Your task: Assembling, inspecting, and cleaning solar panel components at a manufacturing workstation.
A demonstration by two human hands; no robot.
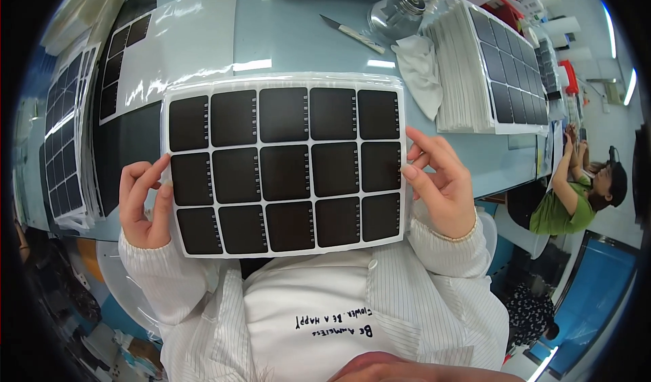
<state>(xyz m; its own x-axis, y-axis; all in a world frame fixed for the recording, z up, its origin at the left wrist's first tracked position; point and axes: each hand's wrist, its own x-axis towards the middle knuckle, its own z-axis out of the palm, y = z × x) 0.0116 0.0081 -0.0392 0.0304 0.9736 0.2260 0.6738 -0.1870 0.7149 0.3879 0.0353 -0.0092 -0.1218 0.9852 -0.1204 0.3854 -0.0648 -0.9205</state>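
Observation:
A white-bordered sheet of black square stickers (pixel 285 172), set out in three rows, lies in front of me at the near edge of the table. Clear film shows along its far edge. My left hand (pixel 144 202) is at its left edge, with thumb and forefinger closed on the border. On the opposite side, my right hand (pixel 444 185) pinches the right edge, its thumb near the middle row and its forefinger a little farther up. Whether other sheets lie beneath this one is hidden.
Beyond the sheet lie a craft knife (pixel 363 39), a clear glass bottle (pixel 397 19) and a crumpled white cloth (pixel 418 70). A tall stack of sheets (pixel 468 77) stands right, another stack (pixel 68 138) left. A partly covered sheet (pixel 180 43) lies far left. A person in green (pixel 566 209) sits right.

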